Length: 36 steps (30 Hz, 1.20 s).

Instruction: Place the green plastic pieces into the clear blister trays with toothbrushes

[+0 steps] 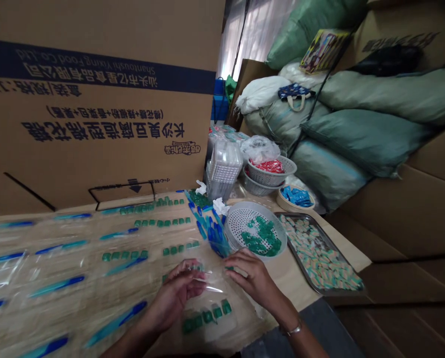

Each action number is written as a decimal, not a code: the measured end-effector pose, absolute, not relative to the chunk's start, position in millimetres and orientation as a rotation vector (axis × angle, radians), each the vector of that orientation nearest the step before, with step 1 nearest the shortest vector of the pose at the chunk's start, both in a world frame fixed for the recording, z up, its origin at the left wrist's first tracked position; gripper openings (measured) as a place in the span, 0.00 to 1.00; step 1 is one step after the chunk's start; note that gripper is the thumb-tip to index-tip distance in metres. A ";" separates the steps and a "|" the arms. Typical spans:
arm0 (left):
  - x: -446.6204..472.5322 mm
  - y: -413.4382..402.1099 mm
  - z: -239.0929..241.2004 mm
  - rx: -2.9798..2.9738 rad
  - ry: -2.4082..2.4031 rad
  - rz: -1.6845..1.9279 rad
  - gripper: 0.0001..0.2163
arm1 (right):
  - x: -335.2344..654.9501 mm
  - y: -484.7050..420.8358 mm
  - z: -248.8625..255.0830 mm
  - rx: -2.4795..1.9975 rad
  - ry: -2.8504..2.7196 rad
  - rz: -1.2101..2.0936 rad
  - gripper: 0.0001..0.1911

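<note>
My left hand (175, 296) is closed on a clear plastic tray (215, 288), thin and shiny, above the table. Across from it, my right hand (254, 276) pinches a small green cube (229, 268) between thumb and fingers at the tray's right side. Just below the hands, a row of green cubes (207, 315) sits in clear plastic. More green cubes (124, 255) lie in short rows to the left, among slim blue-and-teal pieces (116, 324). A round grey strainer basket (231, 226) right of my hands holds loose green cubes (263, 236).
A large printed cardboard box (95, 164) walls off the back left. At right stands a metal tray (307, 283) of green-and-tan pieces. Behind are stacked clear containers (225, 164), a basket of red packets (269, 166) and a bowl of blue packets (297, 196). Stuffed sacks (360, 136) pile beyond.
</note>
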<state>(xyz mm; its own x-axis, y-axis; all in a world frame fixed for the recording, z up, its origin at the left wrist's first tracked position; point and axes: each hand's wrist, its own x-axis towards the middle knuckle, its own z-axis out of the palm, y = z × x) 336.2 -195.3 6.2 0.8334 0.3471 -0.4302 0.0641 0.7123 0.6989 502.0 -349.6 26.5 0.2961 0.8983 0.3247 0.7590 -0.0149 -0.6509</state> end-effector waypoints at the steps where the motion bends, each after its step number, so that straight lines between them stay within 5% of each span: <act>1: 335.6 -194.6 6.9 0.758 0.571 0.173 0.18 | 500.4 -349.9 26.5 -1.783 -1.471 0.211 0.08; 13: 362.6 -219.9 -0.3 0.612 0.601 0.194 0.15 | 478.9 -338.9 -5.0 -1.704 -0.898 0.303 0.09; 36: 356.1 -215.1 14.8 0.865 0.614 0.212 0.19 | 458.7 -346.0 18.9 -1.805 -1.317 0.192 0.13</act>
